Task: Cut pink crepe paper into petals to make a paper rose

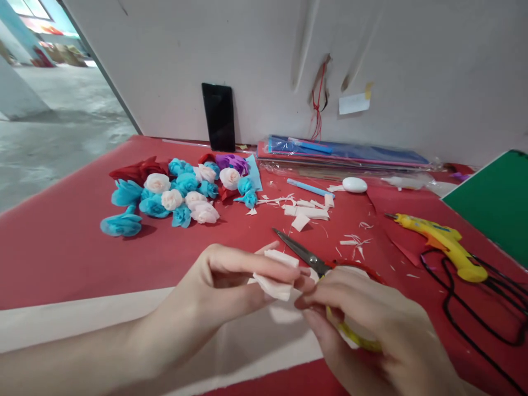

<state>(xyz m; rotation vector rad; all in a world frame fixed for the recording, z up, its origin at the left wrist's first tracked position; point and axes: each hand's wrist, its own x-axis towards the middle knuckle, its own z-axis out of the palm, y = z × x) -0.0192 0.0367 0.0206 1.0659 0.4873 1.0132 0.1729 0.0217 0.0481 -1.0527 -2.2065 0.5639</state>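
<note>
My left hand [223, 280] is closed on a small folded piece of pale pink crepe paper [274, 287], its fingers lying across the top. At the paper's right end, the fingertips of my right hand [363, 319] are pinched together, meeting those of my left; part of the paper there is hidden. Under and behind my right hand are scissors [303, 247] with red and yellow handles, blades pointing up-left and apparently lying on the table. Below both hands a larger pale paper sheet [247, 352] is spread out.
Blue, pale pink, red and purple paper flowers [183, 184] are grouped at the left. Paper scraps [307, 212], a light blue stick [309, 187] and a white oval object [355, 185] lie beyond the scissors. A yellow glue gun [445, 242] with black cord is on the right.
</note>
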